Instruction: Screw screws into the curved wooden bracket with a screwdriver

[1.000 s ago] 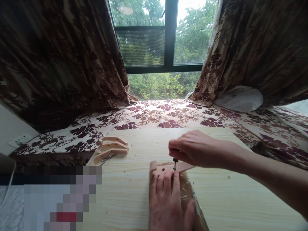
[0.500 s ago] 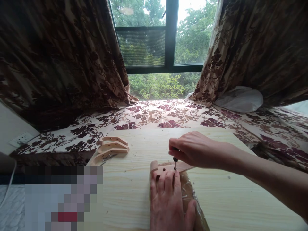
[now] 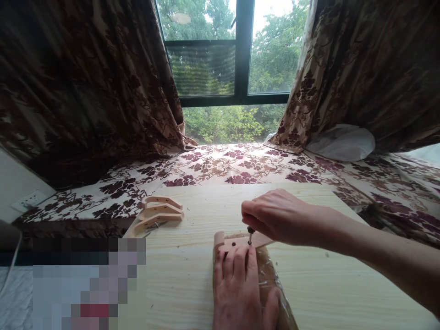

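Note:
My right hand is closed around the handle of a screwdriver, mostly hidden in the fist. The metal shaft points down and its tip meets a curved, pale wooden piece. A dark hole shows in that piece, left of the tip. The wood lies across a brown block wrapped in clear plastic. My left hand lies flat over the block, its fingers stretched forward and touching the wooden piece's near edge. What the screwdriver's tip engages is too small to make out.
Several similar wooden pieces lie at the left of the pale wooden board, with a few metal screws beside them. Behind the board stretches a flowered cloth. A white plastic bag rests by the right curtain.
My right hand stays on the screwdriver, its wrist turned very slightly. My left hand and the wooden piece keep their places; the whole view shifts a little.

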